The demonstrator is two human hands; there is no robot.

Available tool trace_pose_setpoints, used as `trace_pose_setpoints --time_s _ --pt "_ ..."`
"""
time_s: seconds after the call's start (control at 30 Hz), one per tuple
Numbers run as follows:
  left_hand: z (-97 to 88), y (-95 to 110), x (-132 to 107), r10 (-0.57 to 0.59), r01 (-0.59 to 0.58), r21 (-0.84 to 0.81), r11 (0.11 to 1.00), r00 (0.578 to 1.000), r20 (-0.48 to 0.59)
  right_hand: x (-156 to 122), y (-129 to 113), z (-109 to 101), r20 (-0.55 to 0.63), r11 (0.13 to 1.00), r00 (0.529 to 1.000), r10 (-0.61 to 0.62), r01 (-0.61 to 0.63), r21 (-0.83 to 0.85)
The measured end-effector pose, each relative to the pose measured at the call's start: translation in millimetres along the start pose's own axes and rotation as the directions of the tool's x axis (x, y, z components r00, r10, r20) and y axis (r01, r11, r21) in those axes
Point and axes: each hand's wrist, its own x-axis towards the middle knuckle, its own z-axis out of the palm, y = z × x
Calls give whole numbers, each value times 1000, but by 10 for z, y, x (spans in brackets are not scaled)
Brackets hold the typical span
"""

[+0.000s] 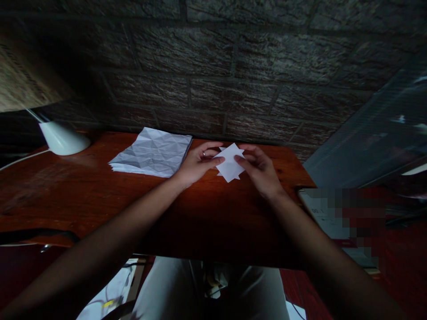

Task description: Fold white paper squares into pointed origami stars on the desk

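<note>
Between my two hands is a small piece of folded white paper (230,166), a square set cornerwise with pointed tips sticking out behind it. My left hand (198,163), with a ring on one finger, pinches its left side, thumb on the front face. On the right side, my right hand (260,168) grips it the same way, thumb on top and fingers behind. The paper is held just above the wooden desk. Left of my left hand lies a stack of creased white paper sheets (155,151). The paper's back side is hidden.
A lamp with a white base (65,138) and woven shade (30,73) stands at the desk's left. A stone-block wall (213,58) rises behind the wooden desk (110,202). To the right are a grey panel (360,133) and a partly pixelated pale object (322,209).
</note>
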Motion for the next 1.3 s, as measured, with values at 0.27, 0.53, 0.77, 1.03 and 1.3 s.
trace_pose_setpoints --time_s 0.27,0.53,0.77,1.03,1.3 --pt "16 25 9 5 -3 34 999 997 -77 15 52 4 17 1000 1000 -15 15 -10" --pt "-9 -19 -16 -3 3 4 1000 998 65 -28 -8 27 56 997 998 -17 21 -78" --pt "-5 -18 -17 109 -122 242 963 992 68 -30 7 34 63 998 998 -5 9 -55" --pt "-11 40 -9 -7 3 134 991 1000 30 -33 -11 51 25 999 999 32 -33 19" --pt "-30 15 -8 -157 163 -56 985 983 95 -4 7 49 -12 994 997 80 -79 74"
